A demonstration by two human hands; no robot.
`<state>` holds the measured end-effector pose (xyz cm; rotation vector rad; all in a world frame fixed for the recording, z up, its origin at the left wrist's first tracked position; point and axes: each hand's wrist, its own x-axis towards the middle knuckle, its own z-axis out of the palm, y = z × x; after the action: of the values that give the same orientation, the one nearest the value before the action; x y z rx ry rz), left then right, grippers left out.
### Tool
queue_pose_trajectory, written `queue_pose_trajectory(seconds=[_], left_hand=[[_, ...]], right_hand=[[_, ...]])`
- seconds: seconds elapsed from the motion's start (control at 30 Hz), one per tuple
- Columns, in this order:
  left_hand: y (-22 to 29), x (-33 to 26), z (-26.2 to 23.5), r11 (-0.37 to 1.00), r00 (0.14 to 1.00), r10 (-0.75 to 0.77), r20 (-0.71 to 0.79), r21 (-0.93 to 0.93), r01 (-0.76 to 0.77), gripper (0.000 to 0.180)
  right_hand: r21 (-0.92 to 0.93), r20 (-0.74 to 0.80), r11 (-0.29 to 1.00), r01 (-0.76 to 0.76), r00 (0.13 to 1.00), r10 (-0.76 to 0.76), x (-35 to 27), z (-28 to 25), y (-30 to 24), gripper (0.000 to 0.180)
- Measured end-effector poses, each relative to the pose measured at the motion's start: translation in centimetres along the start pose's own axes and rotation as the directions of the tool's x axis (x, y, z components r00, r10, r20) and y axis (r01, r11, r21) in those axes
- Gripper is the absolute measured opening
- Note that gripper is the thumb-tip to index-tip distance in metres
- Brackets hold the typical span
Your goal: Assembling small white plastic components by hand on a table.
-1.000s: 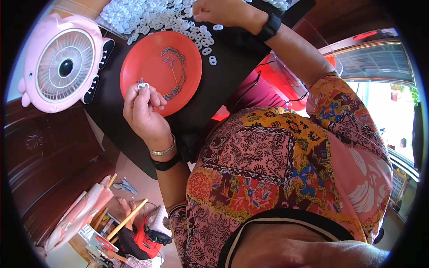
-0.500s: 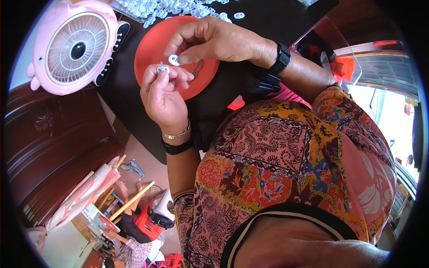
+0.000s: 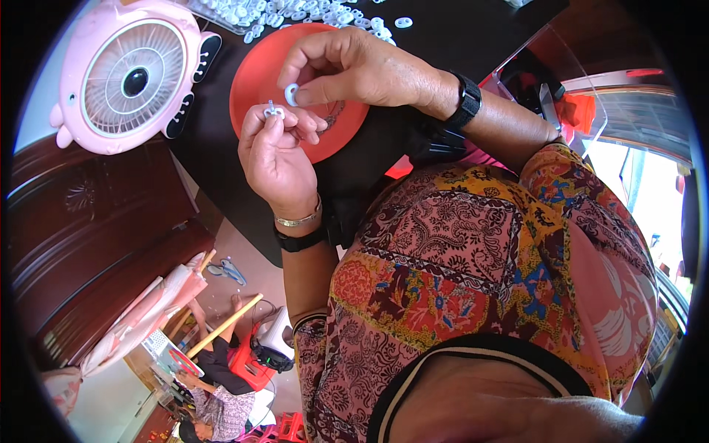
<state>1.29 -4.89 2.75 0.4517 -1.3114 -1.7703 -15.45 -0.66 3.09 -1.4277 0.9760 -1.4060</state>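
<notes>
My left hand point(image 3: 277, 166) is palm up, thumb and fingers pinching a small white plastic piece point(image 3: 274, 112) with a short metal pin standing up from it. Just above and to the right, my right hand point(image 3: 362, 70) pinches a small white oval ring point(image 3: 292, 94) between thumb and forefinger, tilted partly on edge. The two pieces are close but apart. Both hands are over a round orange-red plate point(image 3: 255, 70), where some small metal bits point(image 3: 336, 114) lie, partly hidden by my fingers.
A heap of white oval rings point(image 3: 295, 10) lies at the far edge of the dark table point(image 3: 214, 159), with a loose ring point(image 3: 402, 23) beside it. A pink fan point(image 3: 133, 81) stands at the left. Another person point(image 3: 221, 410) sits at lower left.
The ring in my right hand has turned from showing its face to being more edge-on. Both hands keep their pinches; the whole view has shifted slightly.
</notes>
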Motion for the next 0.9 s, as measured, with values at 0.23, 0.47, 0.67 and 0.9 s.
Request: queue_pose_trajectory(seconds=[0.23, 0.47, 0.67, 0.9], left_hand=[[-0.1, -0.1, 0.2, 0.997, 1.000, 0.022, -0.001, 0.071, -0.022, 0.019], [-0.2, 0.0, 0.0, 0.996, 0.997, 0.070, -0.026, 0.049, -0.068, 0.018], [0.0, -0.2, 0.9, 0.983, 0.998, 0.040, -0.054, 0.180, -0.030, 0.016], [-0.2, -0.5, 1.2, 0.969, 0.994, 0.003, -0.113, 0.246, 0.026, 0.014]], right_hand=[[0.028, -0.095, 0.997, -0.071, 0.993, 0.073, -0.2, 0.4, -0.6, 0.011], [0.049, -0.027, 0.988, -0.148, 0.988, 0.149, -0.2, -0.2, -0.7, 0.011], [0.318, -0.091, 0.917, -0.241, 0.955, 0.282, 0.1, -0.7, 0.2, 0.016], [0.358, -0.083, 0.900, -0.249, 0.951, 0.297, 0.0, -0.7, 0.0, 0.018]])
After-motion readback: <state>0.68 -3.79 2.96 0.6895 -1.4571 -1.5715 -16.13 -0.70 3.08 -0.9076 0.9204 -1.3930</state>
